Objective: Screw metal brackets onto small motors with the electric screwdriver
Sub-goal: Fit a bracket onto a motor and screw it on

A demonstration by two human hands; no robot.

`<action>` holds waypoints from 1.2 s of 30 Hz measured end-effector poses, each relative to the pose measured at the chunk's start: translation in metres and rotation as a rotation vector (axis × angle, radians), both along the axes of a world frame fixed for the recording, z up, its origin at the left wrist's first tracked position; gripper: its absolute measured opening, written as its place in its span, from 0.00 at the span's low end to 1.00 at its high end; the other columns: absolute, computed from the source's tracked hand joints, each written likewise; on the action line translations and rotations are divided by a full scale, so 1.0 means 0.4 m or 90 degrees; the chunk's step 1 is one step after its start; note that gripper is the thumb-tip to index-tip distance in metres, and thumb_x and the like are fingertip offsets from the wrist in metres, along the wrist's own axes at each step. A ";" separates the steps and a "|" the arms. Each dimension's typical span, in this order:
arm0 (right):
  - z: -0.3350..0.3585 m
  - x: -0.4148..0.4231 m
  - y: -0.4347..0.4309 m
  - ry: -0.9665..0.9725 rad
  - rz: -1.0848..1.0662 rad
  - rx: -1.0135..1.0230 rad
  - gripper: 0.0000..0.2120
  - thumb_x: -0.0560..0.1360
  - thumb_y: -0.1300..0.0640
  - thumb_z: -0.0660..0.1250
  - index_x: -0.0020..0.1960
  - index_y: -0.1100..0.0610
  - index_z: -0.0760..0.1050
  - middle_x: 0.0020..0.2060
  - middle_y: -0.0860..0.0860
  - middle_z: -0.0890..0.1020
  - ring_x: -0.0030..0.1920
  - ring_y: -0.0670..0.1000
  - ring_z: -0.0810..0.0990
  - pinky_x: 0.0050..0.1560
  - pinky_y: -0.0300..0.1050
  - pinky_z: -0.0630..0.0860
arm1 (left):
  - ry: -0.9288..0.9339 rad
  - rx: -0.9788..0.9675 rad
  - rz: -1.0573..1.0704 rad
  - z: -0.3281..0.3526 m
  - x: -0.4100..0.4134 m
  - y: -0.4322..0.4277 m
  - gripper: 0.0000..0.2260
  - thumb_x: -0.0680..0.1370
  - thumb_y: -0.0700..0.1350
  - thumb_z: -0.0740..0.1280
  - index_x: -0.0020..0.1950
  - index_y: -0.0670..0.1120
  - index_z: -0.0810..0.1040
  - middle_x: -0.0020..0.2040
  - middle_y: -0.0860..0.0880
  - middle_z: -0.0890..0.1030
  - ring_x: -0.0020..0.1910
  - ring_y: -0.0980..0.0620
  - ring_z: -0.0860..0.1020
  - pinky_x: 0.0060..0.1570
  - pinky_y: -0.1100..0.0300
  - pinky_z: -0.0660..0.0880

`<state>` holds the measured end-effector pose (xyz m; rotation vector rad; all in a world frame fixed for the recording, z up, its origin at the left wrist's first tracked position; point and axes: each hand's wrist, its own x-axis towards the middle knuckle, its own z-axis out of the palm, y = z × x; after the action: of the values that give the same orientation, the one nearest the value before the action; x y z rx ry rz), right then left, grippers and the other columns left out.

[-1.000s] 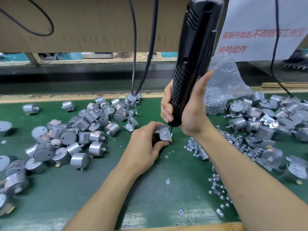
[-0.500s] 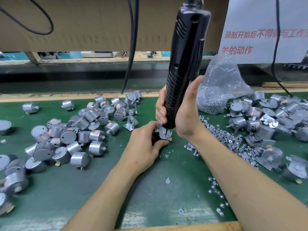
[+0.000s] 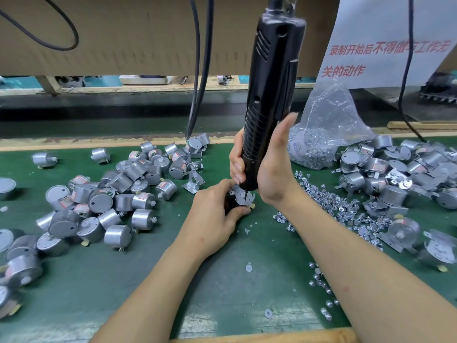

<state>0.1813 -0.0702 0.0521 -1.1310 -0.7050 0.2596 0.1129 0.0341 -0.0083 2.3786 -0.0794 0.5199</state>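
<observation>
My right hand (image 3: 272,169) grips the lower body of the black electric screwdriver (image 3: 269,95), which stands nearly upright at the middle of the green mat. Its bit points down onto the metal bracket (image 3: 243,194) on top of a small motor. My left hand (image 3: 212,216) holds that motor from the left, fingers curled round it; the motor body is mostly hidden by the hand.
A pile of bare silver motors (image 3: 99,199) lies on the left of the green mat (image 3: 222,280). Motors with brackets (image 3: 395,179) are heaped at the right. Loose screws (image 3: 329,206) and a plastic bag of screws (image 3: 326,129) lie right of the hands. A loose bracket (image 3: 194,181) sits nearby. Cables (image 3: 200,70) hang behind.
The screwdriver has swung more upright and come down so its bit sits on the bracket. My left hand has kept the motor in place.
</observation>
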 end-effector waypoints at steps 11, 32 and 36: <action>-0.004 0.005 0.005 -0.004 0.002 -0.032 0.41 0.60 0.14 0.54 0.31 0.54 0.70 0.23 0.50 0.71 0.21 0.53 0.67 0.28 0.42 0.66 | 0.012 0.002 0.015 0.000 0.000 -0.002 0.10 0.73 0.48 0.75 0.49 0.47 0.76 0.31 0.60 0.71 0.34 0.64 0.71 0.35 0.71 0.64; 0.000 -0.009 0.019 0.017 -0.118 -0.040 0.40 0.60 0.13 0.54 0.28 0.53 0.70 0.22 0.52 0.71 0.20 0.53 0.68 0.27 0.44 0.67 | 0.031 -0.006 0.059 -0.005 -0.004 -0.009 0.13 0.73 0.50 0.75 0.50 0.51 0.74 0.38 0.61 0.74 0.35 0.60 0.70 0.38 0.74 0.65; -0.002 -0.015 0.028 0.019 -0.200 -0.049 0.41 0.61 0.14 0.53 0.28 0.54 0.69 0.22 0.53 0.71 0.21 0.53 0.68 0.23 0.44 0.66 | 0.024 0.004 0.067 -0.004 -0.009 -0.013 0.15 0.73 0.49 0.76 0.54 0.47 0.76 0.43 0.55 0.79 0.42 0.54 0.74 0.40 0.70 0.64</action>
<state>0.1753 -0.0589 0.0513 -1.2898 -0.4855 0.0363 0.1093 0.0290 -0.0098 2.4071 0.0606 0.5244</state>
